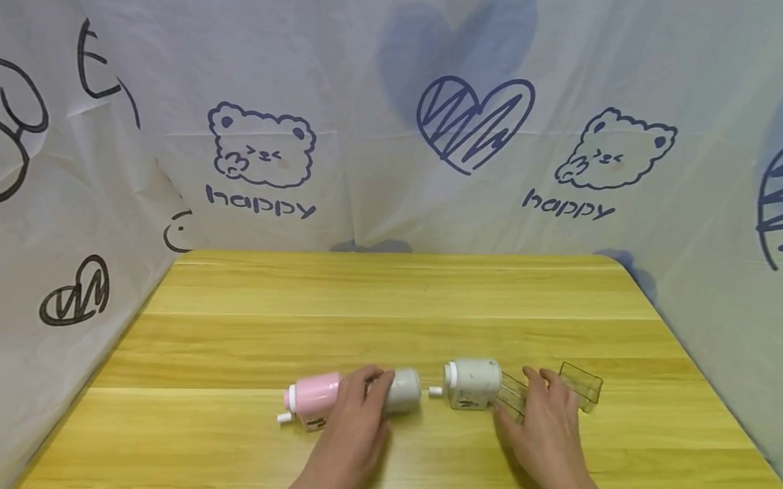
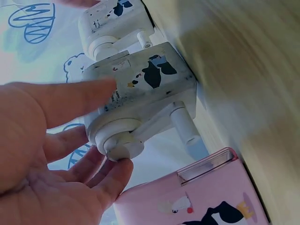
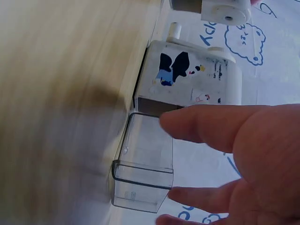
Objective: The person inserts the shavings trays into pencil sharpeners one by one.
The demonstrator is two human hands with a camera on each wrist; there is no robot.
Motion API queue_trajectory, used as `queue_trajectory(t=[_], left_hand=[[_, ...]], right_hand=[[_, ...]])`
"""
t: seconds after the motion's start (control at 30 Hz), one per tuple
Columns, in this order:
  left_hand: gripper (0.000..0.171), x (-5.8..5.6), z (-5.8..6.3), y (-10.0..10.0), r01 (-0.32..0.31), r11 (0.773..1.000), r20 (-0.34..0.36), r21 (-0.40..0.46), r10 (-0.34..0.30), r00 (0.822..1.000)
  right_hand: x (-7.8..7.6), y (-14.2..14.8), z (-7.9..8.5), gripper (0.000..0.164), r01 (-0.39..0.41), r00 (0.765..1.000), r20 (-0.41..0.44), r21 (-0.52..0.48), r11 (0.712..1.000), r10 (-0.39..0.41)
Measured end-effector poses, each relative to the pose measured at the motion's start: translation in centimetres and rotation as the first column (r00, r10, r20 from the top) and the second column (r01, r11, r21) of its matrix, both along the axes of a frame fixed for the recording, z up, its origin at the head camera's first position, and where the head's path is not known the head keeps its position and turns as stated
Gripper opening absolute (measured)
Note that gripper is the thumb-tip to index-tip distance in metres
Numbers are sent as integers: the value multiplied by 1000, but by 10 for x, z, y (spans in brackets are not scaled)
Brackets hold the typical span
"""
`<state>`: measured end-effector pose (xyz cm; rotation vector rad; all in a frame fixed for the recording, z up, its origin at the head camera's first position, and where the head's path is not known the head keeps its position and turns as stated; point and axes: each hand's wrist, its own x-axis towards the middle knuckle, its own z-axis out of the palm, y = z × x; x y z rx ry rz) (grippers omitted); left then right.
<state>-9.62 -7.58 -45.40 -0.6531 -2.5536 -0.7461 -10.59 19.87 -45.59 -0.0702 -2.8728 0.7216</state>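
Several crank pencil sharpeners lie on the wooden table. My left hand (image 1: 352, 430) lies between the pink sharpener (image 1: 318, 393) and a grey sharpener (image 1: 404, 390). In the left wrist view, its thumb and fingers hold this grey sharpener (image 2: 145, 84) around the crank end, the fingertips at the round hub. A second grey sharpener (image 1: 476, 383) stands to the right, its crank facing left. Over clear plastic drawers (image 1: 581, 386), my right hand (image 1: 547, 430) spreads its thumb and fingers. In the right wrist view a fingertip is at the edge of the clear plastic (image 3: 143, 185).
The yellow wood-grain table (image 1: 390, 295) extends behind the sharpeners. A white cloth (image 1: 372, 64) printed with hearts and bear faces hangs along its back and sides.
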Motion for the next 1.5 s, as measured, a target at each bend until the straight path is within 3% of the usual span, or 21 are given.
queue_trajectory(t=[0.17,0.3,0.4,0.5,0.6,0.77,0.87,0.97,1.17,1.4,1.5], left_hand=[[56,2,2,-1,-15,999,84,31,12,996],[52,3,4,-3,16,998,115,63,-23,993],[49,4,6,-7,60,995,182,84,-74,981],[47,6,9,-15,133,987,280,88,-152,948],[48,6,14,-24,216,971,357,98,-237,904],[46,7,21,-35,317,934,401,162,-356,844],[45,7,22,-36,348,919,412,187,-395,821],[46,7,22,-35,341,918,424,201,-396,815],[57,8,21,-31,274,940,473,200,-338,814],[53,8,18,-28,287,942,435,172,-334,836],[51,7,18,-28,297,938,425,181,-347,836]], right_hand=[[1,2,1,68,-19,995,101,9,1000,18],[2,2,1,62,-32,991,127,7,999,31],[2,2,0,59,-34,992,125,16,999,32],[2,3,0,57,-32,991,134,22,999,29],[2,3,0,59,-36,988,152,25,999,31],[1,6,1,66,-54,983,179,19,998,49],[1,8,2,67,-57,980,189,9,998,54],[2,10,3,65,-60,974,219,-12,998,61],[0,17,6,66,-80,951,294,-65,995,96],[0,23,9,69,-74,924,364,-127,989,116],[1,28,11,66,-99,895,415,-172,980,163]])
